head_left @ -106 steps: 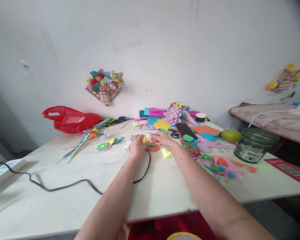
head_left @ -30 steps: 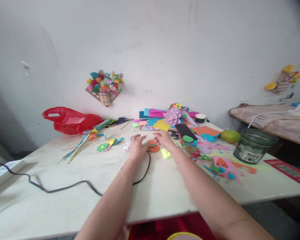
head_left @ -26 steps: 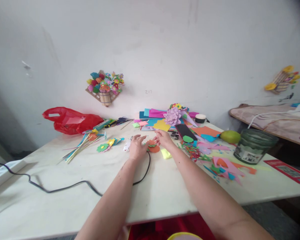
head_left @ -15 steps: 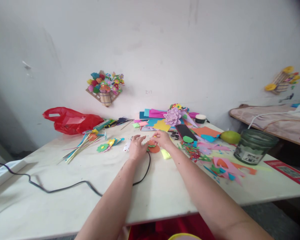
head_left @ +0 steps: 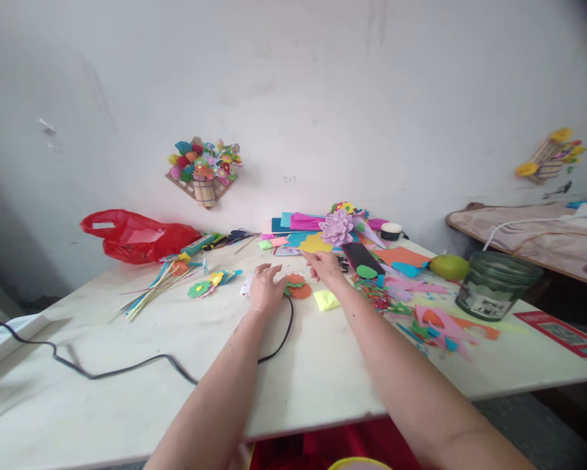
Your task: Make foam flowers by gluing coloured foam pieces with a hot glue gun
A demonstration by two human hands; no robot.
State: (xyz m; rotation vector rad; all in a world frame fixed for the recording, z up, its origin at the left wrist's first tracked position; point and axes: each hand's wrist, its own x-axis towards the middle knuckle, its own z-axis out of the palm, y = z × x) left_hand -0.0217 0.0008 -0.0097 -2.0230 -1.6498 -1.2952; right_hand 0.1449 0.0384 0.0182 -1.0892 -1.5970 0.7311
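Note:
My left hand (head_left: 268, 287) lies over the table with its fingers curved and apart. It partly covers a white object (head_left: 246, 287) whose kind I cannot make out. By its thumb are orange scalloped flower cutouts (head_left: 300, 290) with a green piece among them. Further right, my right hand (head_left: 324, 266) is above the table, index finger stretched out toward the yellow foam sheet (head_left: 317, 243); nothing shows in its fingers. Below that hand sits a bright yellow piece (head_left: 326, 300). Left of my left hand lie layered foam flowers (head_left: 215, 282).
A black cord (head_left: 166, 357) crosses the table's left half. A red plastic bag (head_left: 141, 238) and thin sticks (head_left: 153, 287) are at left. To the right are a phone (head_left: 362, 260), colored scraps (head_left: 440, 325), a green fruit (head_left: 448, 266) and a green jar (head_left: 497, 287).
My right hand has lifted away from the orange cutouts, and its pinch has opened, with the index finger now extended. My left hand stays in nearly the same spot.

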